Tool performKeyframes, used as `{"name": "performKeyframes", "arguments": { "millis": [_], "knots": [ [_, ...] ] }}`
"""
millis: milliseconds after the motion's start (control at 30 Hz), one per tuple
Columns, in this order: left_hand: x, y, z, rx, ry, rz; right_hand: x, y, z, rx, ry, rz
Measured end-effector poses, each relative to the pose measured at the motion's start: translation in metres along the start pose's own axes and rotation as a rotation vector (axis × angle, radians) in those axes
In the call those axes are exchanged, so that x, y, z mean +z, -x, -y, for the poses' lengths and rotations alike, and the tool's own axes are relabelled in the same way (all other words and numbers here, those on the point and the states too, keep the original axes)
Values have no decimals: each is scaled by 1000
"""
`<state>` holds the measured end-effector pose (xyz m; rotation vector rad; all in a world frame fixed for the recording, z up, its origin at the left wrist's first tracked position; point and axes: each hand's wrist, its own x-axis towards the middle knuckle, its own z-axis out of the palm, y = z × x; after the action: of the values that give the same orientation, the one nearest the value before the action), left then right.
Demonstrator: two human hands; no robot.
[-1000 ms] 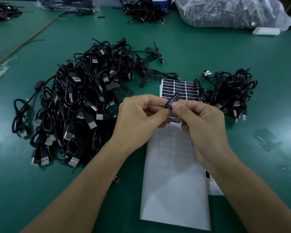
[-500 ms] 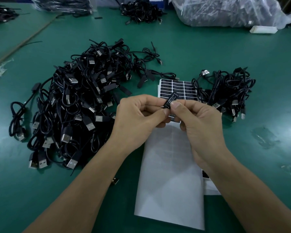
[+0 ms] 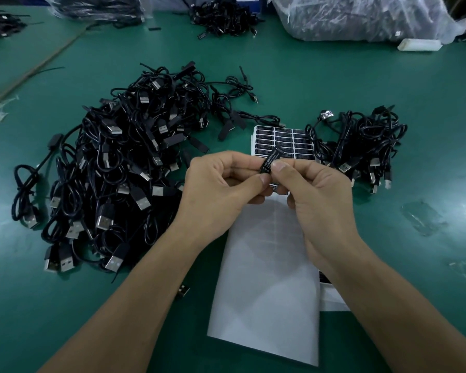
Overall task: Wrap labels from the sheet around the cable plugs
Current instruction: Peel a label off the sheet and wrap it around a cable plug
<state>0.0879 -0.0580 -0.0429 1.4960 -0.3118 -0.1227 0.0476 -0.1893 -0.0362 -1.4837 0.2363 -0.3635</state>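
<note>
Slim black white-lettered cable plug [image 3: 271,160] sat tilted, pinched by thumbs and forefingers of curled left hand [image 3: 218,189] and right hand [image 3: 318,195], above white label sheet [image 3: 267,265] near green tabletop's [image 3: 361,84] front edge.

Bright metal shells are seen on the USB plugs [image 3: 141,200]; the label sheet [image 3: 264,278] looks glossy; the green table [image 3: 388,84] appears smooth.

Head-worn camera looks forward and down, close over the green table [image 3: 388,84].
</note>
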Motion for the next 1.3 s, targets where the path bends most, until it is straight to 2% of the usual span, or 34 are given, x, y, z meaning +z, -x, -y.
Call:
{"name": "performKeyframes", "arguments": {
  "millis": [667,1300],
  "knots": [
    [9,4,3,-5,59,-21,5,2,0,22,-12,-139],
    [9,4,4,-23,117,-32,5,3,-1,-16,13,-123]
  ]
}}
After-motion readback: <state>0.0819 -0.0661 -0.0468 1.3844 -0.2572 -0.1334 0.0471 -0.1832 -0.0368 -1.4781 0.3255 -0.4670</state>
